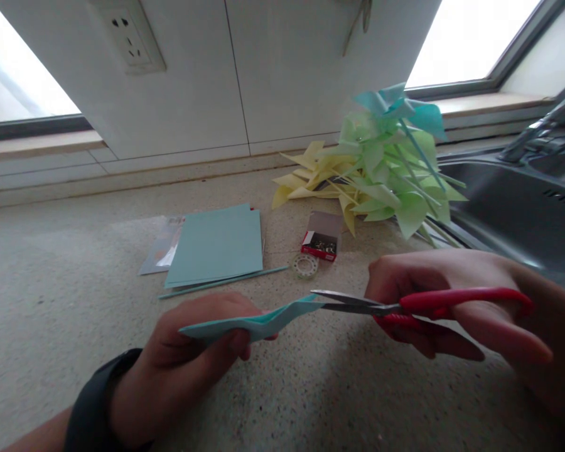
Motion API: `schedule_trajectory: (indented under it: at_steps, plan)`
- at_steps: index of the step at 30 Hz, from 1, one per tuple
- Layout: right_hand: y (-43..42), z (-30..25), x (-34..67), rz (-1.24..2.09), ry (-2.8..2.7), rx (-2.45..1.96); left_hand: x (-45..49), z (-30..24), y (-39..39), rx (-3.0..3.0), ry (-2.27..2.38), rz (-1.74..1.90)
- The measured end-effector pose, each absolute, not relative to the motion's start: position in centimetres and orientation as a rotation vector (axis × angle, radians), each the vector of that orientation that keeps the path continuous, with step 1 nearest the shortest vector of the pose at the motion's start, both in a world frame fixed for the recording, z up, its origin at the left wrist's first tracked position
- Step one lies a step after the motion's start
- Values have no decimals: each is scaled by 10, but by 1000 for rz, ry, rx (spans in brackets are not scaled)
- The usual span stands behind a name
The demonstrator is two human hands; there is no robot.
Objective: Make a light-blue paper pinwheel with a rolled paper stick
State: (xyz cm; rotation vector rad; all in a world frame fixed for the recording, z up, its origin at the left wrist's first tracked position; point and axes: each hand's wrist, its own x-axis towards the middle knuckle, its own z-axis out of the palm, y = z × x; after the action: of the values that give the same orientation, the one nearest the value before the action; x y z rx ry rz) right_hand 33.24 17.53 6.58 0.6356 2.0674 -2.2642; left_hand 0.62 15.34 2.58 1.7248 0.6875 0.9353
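A folded piece of light blue paper is pinched between the thumb and fingers of my left hand, above the counter. My right hand grips red-handled scissors with its fingers through the loops. The blades are slightly parted, and their tips meet the right end of the paper. Behind my left hand lies a stack of light blue paper squares, with a thin blue stick along its near edge. Farther back, an open red box holds small metal pieces, next to a clear tape roll.
Several yellow, green and blue paper pinwheels are piled at the back right, beside a steel sink with a faucet. A clear plastic bag lies partly under the paper stack. A wall socket is above the speckled counter.
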Motion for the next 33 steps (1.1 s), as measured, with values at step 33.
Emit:
schedule_trajectory:
  at_steps: [33]
  plan:
    - [164,70,319,-2285,1863,907,-4,16,150,1773,677,862]
